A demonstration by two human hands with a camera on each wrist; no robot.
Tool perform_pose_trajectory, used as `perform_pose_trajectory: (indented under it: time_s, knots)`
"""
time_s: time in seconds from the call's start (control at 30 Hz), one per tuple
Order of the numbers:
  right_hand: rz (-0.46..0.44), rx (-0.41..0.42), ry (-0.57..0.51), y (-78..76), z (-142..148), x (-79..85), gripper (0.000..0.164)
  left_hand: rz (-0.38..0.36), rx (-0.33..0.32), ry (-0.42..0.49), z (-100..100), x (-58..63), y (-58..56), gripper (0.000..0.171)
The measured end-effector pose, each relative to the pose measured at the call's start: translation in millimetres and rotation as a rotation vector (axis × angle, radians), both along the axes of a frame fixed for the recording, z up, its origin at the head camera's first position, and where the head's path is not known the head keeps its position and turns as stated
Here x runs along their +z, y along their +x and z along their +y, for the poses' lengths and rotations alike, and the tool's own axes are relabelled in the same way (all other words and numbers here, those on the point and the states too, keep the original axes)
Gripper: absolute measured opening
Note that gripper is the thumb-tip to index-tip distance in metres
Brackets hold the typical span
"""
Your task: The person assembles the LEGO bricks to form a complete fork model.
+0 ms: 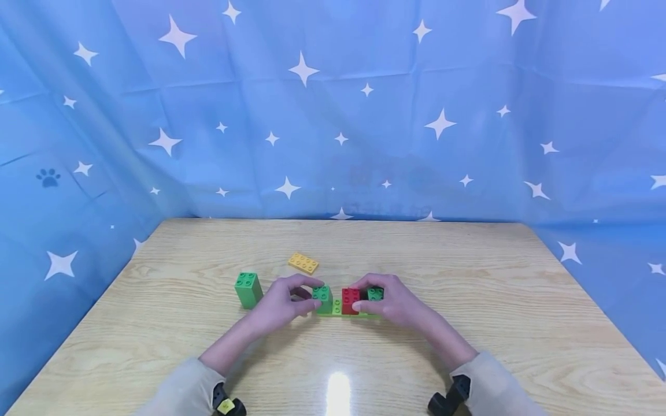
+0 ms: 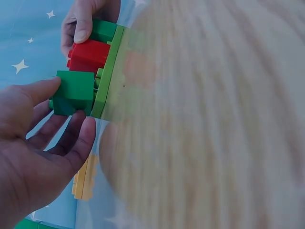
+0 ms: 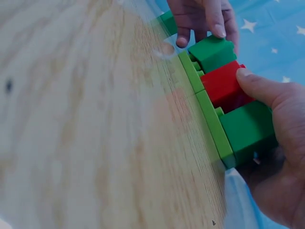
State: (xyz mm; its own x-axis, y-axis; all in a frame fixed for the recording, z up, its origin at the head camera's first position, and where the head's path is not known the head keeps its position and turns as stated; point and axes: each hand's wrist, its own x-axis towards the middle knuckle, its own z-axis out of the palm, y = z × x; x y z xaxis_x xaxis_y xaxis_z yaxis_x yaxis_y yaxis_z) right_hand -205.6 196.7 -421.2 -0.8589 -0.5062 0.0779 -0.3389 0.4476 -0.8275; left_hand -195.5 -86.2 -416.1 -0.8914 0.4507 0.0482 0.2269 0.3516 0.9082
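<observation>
The left hand (image 1: 282, 301) is pinching a green block (image 1: 323, 299) at the left end of a lime base (image 1: 337, 307); the right hand (image 1: 396, 301) is gripping a red block (image 1: 351, 301) standing midway along it. A second green block (image 1: 375, 294) is sitting beyond, while a yellow plate (image 1: 303, 263) is lying behind on the desk (image 1: 468, 271).

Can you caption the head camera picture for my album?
Left hand holds a green studded block, right hand a red studded block, over a pale wood-grained table.

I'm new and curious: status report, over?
Left grip holds green block, left end of light-green base. Right grip holds red block. Yellow plate lies apart, seemingly not in the way.
</observation>
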Motion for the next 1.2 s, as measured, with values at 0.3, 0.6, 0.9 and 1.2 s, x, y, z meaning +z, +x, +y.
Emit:
perform_pose_trajectory:
  time_s: [0.3,0.6,0.9,1.2]
  knots:
    - [0.001,0.000,0.004,-0.3,-0.7,-0.3,0.031,0.027,-0.009,-0.008,0.3,-1.5,-3.3,0.034]
    - [0.020,0.008,0.006,-1.3,-0.3,-1.2,0.031,0.028,-0.028,-0.034,1.1,0.3,-6.5,0.031]
    - [0.010,-0.008,0.024,0.4,0.3,-0.5,0.032,0.014,-0.045,-0.027,3.0,-1.8,-9.7,0.030]
    - [0.013,-0.011,0.018,0.4,-1.3,0.1,0.031,-0.005,-0.036,0.000,2.0,-2.3,-9.1,0.030]
